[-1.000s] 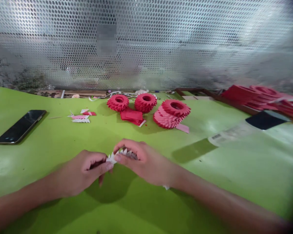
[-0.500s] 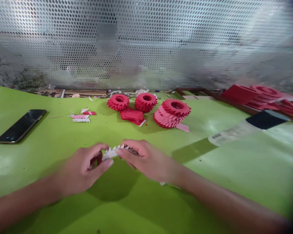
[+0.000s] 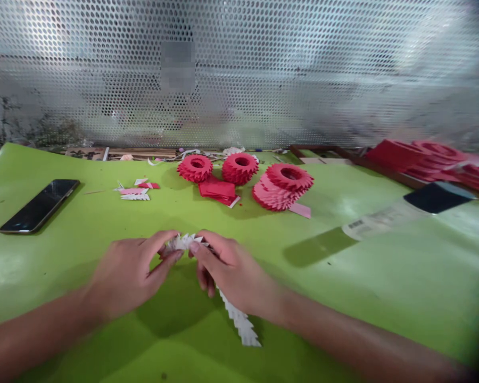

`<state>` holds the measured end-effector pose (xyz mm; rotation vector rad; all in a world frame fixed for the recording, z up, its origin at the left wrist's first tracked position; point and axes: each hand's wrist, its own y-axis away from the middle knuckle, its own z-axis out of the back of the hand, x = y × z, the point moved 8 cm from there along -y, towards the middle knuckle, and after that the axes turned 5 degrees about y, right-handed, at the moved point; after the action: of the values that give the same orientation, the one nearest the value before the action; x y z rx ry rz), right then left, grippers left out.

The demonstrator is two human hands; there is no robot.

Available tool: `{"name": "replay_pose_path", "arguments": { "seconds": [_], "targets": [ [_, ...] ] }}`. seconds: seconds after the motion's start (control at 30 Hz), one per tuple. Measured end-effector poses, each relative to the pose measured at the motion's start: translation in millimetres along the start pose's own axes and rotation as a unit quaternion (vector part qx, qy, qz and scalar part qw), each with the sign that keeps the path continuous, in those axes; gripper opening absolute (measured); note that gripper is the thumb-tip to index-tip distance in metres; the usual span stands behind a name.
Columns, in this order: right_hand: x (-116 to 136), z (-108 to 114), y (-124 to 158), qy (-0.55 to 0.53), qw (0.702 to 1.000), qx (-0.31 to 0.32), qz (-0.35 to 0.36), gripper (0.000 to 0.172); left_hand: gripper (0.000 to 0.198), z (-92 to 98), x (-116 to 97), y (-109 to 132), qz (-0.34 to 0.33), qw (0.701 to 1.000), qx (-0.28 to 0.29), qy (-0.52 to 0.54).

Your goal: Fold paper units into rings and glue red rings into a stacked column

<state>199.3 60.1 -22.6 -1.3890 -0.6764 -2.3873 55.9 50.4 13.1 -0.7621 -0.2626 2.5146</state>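
Observation:
Both my hands hold a white chain of folded paper pieces (image 3: 239, 322) just above the green table (image 3: 343, 298). My left hand (image 3: 130, 274) pinches its upper end between thumb and forefinger. My right hand (image 3: 227, 271) grips the chain beside that, fingers curled, and the spiky tail hangs out below my right palm toward me. The two hands almost touch at the fingertips.
Three red folded-paper rings (image 3: 241, 168) and a stack of red paper (image 3: 216, 190) lie at the back centre. Small pink and white paper bits (image 3: 134, 190) sit back left, a black phone (image 3: 40, 205) far left. Red pieces in a tray (image 3: 423, 159) and a dark device (image 3: 437, 197) are at right. Perforated metal screen behind.
The hands have shifted slightly left and away from me. The white chain's tail, hidden before, now hangs out below my right hand.

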Motion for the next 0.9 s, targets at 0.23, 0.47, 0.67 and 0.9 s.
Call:
{"name": "replay_pose_path", "arguments": {
  "seconds": [0.23, 0.47, 0.67, 0.9],
  "targets": [
    [3, 12, 1, -0.036, 0.999, -0.022, 0.011, 0.034, 0.043, 3.0, 2, -1, 0.001, 0.995, 0.034, -0.092],
    [5, 3, 3, -0.044, 0.999, -0.007, 0.009, 0.035, 0.054, -1.6, -2, 3, -0.051, 0.994, 0.025, -0.092],
    [8, 12, 5, -0.034, 0.999, -0.006, 0.007, 0.041, 0.052, 5.2, -1, -1, -0.005, 0.998, 0.047, -0.032],
    [11, 19, 4, -0.008, 0.998, 0.061, 0.017, 0.038, 0.050, 2.2, -13, 0, -0.092, 0.990, 0.046, -0.093]
  ]
}}
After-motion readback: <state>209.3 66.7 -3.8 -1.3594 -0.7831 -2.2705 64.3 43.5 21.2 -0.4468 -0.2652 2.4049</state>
